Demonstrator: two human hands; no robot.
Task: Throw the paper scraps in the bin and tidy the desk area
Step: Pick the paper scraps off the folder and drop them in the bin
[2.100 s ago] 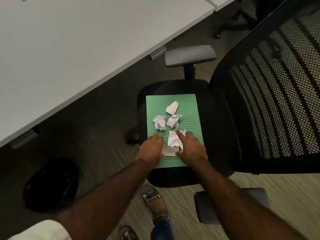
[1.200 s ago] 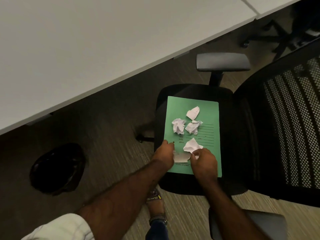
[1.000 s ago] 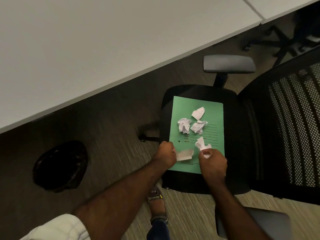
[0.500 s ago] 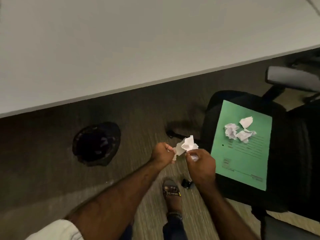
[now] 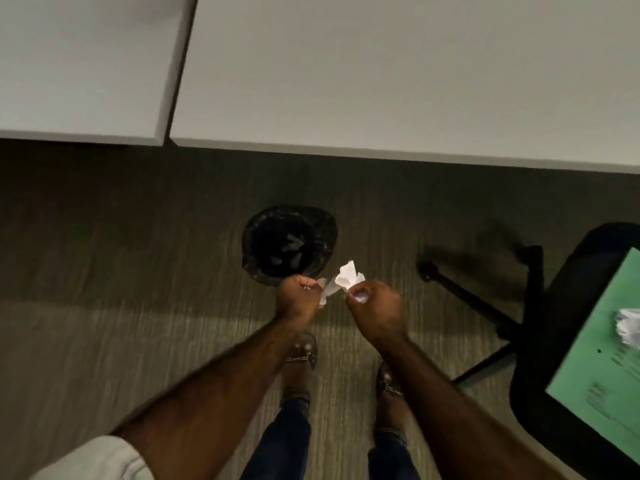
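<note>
My left hand (image 5: pixel 299 297) and my right hand (image 5: pixel 375 308) are raised side by side over the floor, each shut on white paper scraps (image 5: pixel 341 280) that stick out between them. Just beyond the hands stands the round black bin (image 5: pixel 289 244), lined with a dark bag; a few pale bits lie at its bottom. At the right edge a green folder (image 5: pixel 602 375) lies on the black chair seat, and one crumpled scrap (image 5: pixel 630 329) rests on it.
White desks (image 5: pixel 381 71) fill the top of the view, with a gap between two tops at the left. The black chair (image 5: pixel 540 341) and its base legs stand at the right. My feet stand on the carpet below the hands.
I picked the scraps off the green folder with both hands and turned left. The bin now sits straight ahead, and the chair has slid to the right edge.
</note>
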